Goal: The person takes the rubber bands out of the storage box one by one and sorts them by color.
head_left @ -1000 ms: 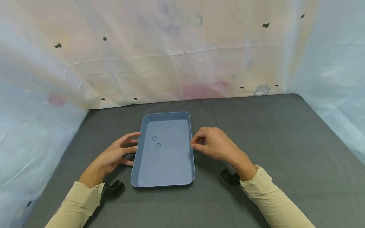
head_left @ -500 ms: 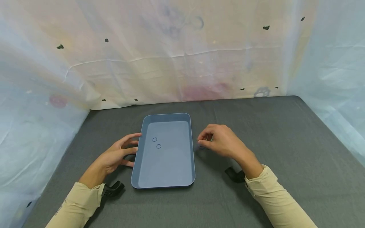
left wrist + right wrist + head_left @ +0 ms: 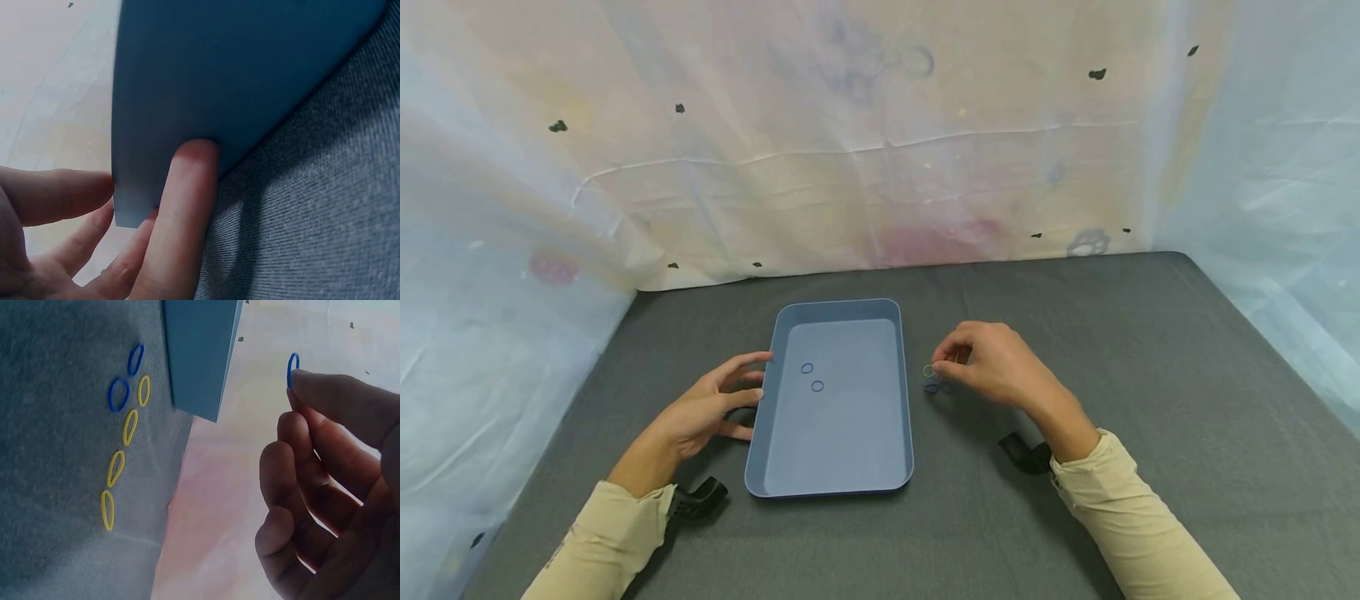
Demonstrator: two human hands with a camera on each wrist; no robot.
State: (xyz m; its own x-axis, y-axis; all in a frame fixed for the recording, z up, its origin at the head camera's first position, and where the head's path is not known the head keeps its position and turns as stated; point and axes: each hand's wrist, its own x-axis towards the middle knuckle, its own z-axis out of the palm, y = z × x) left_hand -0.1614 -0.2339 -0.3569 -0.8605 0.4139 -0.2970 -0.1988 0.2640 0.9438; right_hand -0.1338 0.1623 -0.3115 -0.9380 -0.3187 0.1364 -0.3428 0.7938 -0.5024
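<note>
A blue tray (image 3: 850, 442) lies on the grey cloth, with two small blue rubber bands (image 3: 817, 387) inside, left of its middle. My left hand (image 3: 700, 408) touches the tray's left side; its fingers are spread, and in the left wrist view one fingertip rests on the outer wall. To the right of the tray, my right hand (image 3: 992, 362) pinches a blue rubber band (image 3: 289, 372) between thumb and forefinger. In the right wrist view, two blue rubber bands (image 3: 119, 395) and several yellow ones (image 3: 115, 468) lie on the cloth by the tray's outer wall.
The table (image 3: 1135, 375) is covered in dark grey cloth. A pale printed curtain (image 3: 887, 167) hangs along its back, with light blue sheeting at both sides. Black straps or mounts (image 3: 700, 498) sit at both wrists.
My right hand has moved from the tray's right rim further right and slightly away from me, uncovering bands on the cloth. The left hand and the tray stay put.
</note>
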